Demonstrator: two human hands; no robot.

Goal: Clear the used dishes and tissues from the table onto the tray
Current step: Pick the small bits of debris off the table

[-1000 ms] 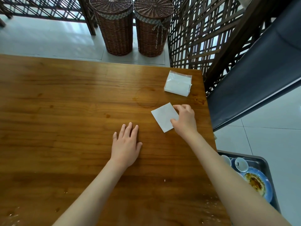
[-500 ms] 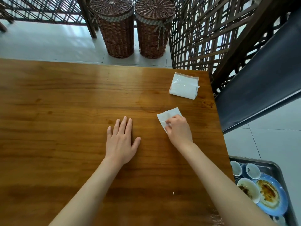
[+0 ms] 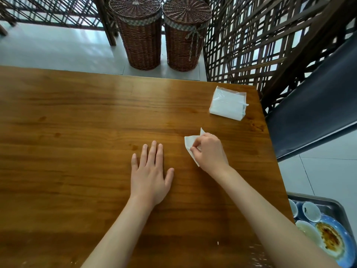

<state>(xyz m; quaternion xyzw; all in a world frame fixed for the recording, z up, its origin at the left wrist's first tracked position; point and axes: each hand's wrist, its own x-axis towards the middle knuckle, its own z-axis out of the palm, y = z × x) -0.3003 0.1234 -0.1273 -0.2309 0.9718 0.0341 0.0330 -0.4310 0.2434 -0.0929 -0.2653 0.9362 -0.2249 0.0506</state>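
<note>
Tissue: a white tissue (image 3: 189,142) lies on the right part of the wooden surface (image 3: 77,117), crumpled under the right hand; its long axis runs from the far tip, which stands up beside the knuckles, down toward the near corner by the wrist, so it points away and slightly right.
Right hand: the right hand (image 3: 209,152) sits on top of the tissue with fingers curled, thumb and forefinger pinching a fold of it.
Left hand: the left hand (image 3: 149,174) lies flat on the surface, palm down, fingers straight and slightly spread, pointing away; it is near the tissue but apart from it.
Tissue pack: a clear-wrapped pack of white tissues (image 3: 228,103) lies flat near the far right corner of the surface, well apart from both hands.
Tray: a grey metal tray (image 3: 332,204) sits below the right edge of the surface, holding small white cups (image 3: 311,211), a pale bowl (image 3: 309,232) and a blue plate (image 3: 345,240) with brown residue.
Hidden: most of the tissue is covered by the right hand, so its full outline cannot be made out; the tray is cut off by the frame edge and partly hidden by the surface and the right forearm.
Background: two lidded wicker baskets (image 3: 142,33) stand on the floor beyond the far edge.
</note>
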